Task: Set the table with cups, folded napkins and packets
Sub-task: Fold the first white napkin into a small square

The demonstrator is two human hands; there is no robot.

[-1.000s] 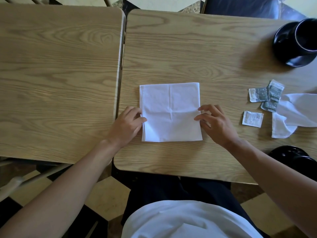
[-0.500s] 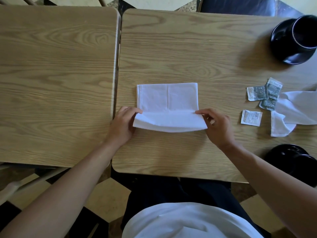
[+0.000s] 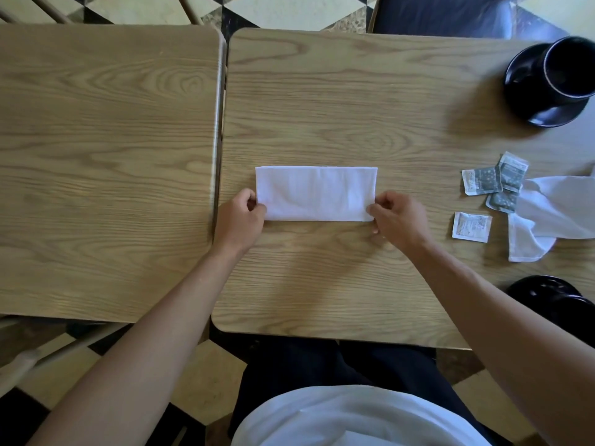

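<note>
A white napkin (image 3: pixel 317 193) lies folded in half as a wide rectangle in the middle of the right wooden table (image 3: pixel 354 107). My left hand (image 3: pixel 241 217) pinches its lower left corner. My right hand (image 3: pixel 397 220) pinches its lower right corner. Several small packets (image 3: pixel 492 181) lie to the right, with one white packet (image 3: pixel 471 226) nearer me. A black cup on a black saucer (image 3: pixel 553 82) stands at the far right corner. Another black cup (image 3: pixel 553 297) sits at the near right edge, partly hidden by my right arm.
A loose, crumpled white napkin (image 3: pixel 553 214) lies at the right edge beside the packets. A second wooden table (image 3: pixel 103 156) abuts on the left with a narrow gap between them. A dark chair seat (image 3: pixel 450 14) stands beyond the far edge. Checkered floor shows below.
The napkin's near half was lifted and folded away from me onto the far half, turning the square into a narrow rectangle. Both hands now hold the fold's corners.
</note>
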